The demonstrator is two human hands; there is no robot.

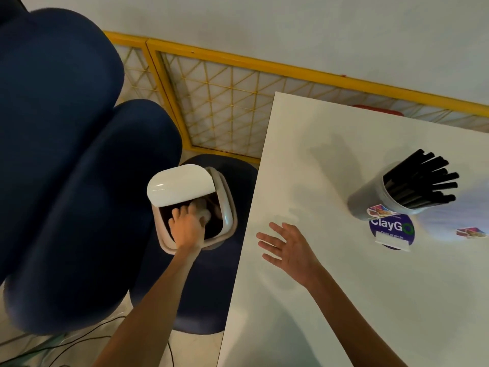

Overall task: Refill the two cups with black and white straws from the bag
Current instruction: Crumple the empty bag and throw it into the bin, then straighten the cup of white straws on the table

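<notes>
Dark blue upholstered seat (66,154) fills the left. White table (344,300) occupies the right. Beige bin (229,207), just left of the table's edge, has its white lid (180,184) swung back. Cup (370,201), on the table's far right part, is packed with black straws (423,178) leaning right. Right hand (291,250), near the table's left edge, has its fingers spread and straight and holds nothing. Left hand (188,229) reaches into the bin's mouth, fingers curled on a pale crumpled wad (205,211), too blurred to identify. Round purple sticker (391,230) lies just near of the cup.
</notes>
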